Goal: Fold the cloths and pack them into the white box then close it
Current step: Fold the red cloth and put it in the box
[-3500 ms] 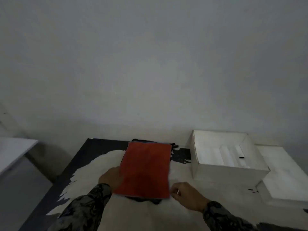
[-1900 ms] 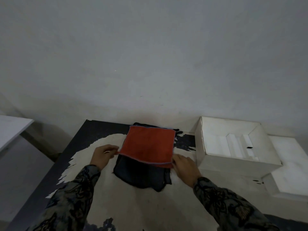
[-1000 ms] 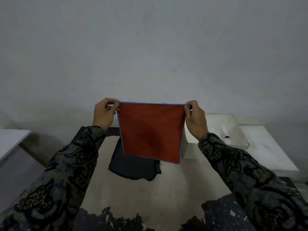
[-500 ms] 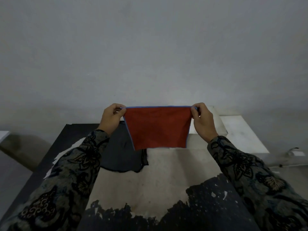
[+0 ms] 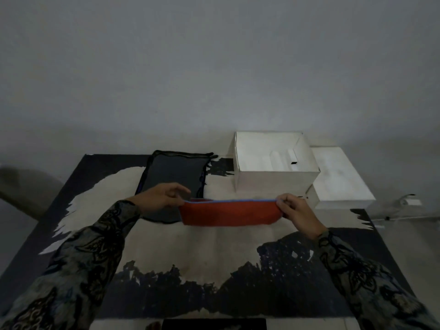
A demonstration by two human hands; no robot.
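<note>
A red cloth (image 5: pixel 228 212) with a blue hem is stretched between my hands low over the table, its lower edge touching the surface. My left hand (image 5: pixel 162 197) pinches its left top corner and my right hand (image 5: pixel 294 210) pinches its right top corner. A dark grey cloth (image 5: pixel 172 176) lies flat on the table behind my left hand. The white box (image 5: pixel 273 182) stands open at the back right, with white inserts inside it. Its white lid (image 5: pixel 338 182) lies to the right of the box.
The table (image 5: pixel 195 253) has a worn dark and cream top. A grey wall rises right behind it. A cable and small white plug (image 5: pixel 409 202) lie on the floor at the right. A dark flat object (image 5: pixel 214 324) shows at the table's near edge.
I lifted the red cloth off the dark cloth, held it up hanging, then lowered it toward the table in front of the box. The view tilted down.
</note>
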